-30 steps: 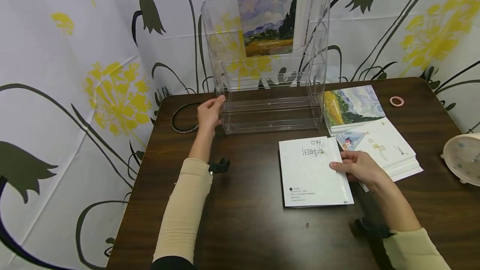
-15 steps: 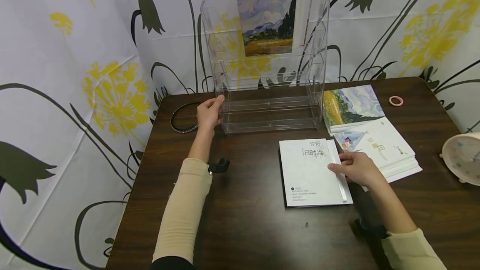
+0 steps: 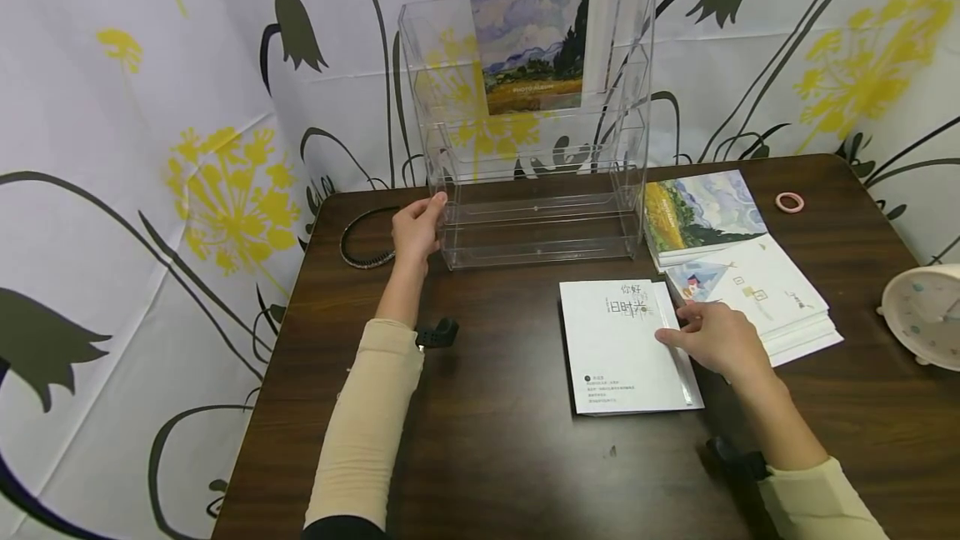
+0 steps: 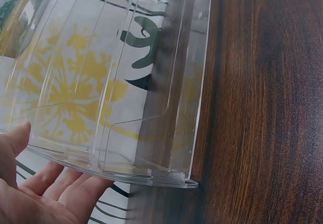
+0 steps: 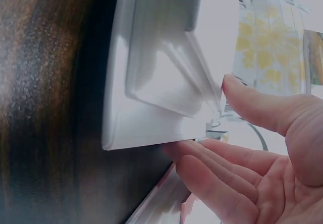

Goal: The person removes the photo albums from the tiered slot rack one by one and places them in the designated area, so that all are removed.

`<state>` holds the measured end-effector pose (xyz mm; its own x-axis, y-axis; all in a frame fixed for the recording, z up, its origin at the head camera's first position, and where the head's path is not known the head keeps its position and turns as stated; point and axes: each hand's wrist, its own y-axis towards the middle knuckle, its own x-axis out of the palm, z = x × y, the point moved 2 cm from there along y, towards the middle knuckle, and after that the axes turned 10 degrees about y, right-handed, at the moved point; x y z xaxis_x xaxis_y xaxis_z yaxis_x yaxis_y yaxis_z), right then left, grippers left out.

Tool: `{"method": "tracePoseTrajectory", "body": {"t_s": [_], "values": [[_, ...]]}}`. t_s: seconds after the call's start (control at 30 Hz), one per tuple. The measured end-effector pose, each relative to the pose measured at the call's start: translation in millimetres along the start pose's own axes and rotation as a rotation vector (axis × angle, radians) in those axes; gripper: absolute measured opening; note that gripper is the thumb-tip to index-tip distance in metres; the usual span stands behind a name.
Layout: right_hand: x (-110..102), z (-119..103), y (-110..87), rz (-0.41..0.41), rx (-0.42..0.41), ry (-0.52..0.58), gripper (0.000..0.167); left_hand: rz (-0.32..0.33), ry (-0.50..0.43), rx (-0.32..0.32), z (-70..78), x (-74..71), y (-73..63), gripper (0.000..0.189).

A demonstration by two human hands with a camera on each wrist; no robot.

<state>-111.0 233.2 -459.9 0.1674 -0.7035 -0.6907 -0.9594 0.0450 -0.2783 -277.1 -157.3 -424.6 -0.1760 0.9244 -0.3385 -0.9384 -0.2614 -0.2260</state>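
Note:
A clear acrylic display rack (image 3: pixel 536 252) with stepped tiers stands at the back of the table. My left hand (image 3: pixel 415 229) grips its left side panel. In the left wrist view, the thumb and fingers of my left hand (image 4: pixel 55 188) lie on either side of the panel's edge. A white book (image 3: pixel 622 357) with dark lettering lies before the rack. My right hand (image 3: pixel 716 338) pinches its right edge, thumb on top and fingers beneath. The right wrist view shows the book's page edges (image 5: pixel 166 77) slightly parted beside my right hand (image 5: pixel 252 158).
A photo album (image 3: pixel 536 40) with a painted landscape stands in the rack's upper tier. Right of the rack lie another painted-cover book (image 3: pixel 708 211) and a stack of white books (image 3: pixel 765 298). A pink ring (image 3: pixel 790 202), a white clock (image 3: pixel 926 315) and a dark coiled band (image 3: pixel 356 261) lie nearby.
The white book's left edge has shifted very slightly to the right. My right hand still pinches its edge, and my left hand stays on the rack.

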Motion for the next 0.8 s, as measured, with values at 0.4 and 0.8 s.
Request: {"method": "tracePoseTrajectory", "body": {"t_s": [0.4, 0.8], "values": [[3.0, -1.3, -1.7, 0.062, -0.017, -0.025, 0.061, 0.003, -0.010, 0.001, 0.9, -0.8, -2.1, 0.050], [4.9, -1.3, -2.2, 0.066, -0.015, -0.044, 0.060, 0.010, 0.008, 0.005, -0.9, 0.1, -1.8, 0.050]]}}
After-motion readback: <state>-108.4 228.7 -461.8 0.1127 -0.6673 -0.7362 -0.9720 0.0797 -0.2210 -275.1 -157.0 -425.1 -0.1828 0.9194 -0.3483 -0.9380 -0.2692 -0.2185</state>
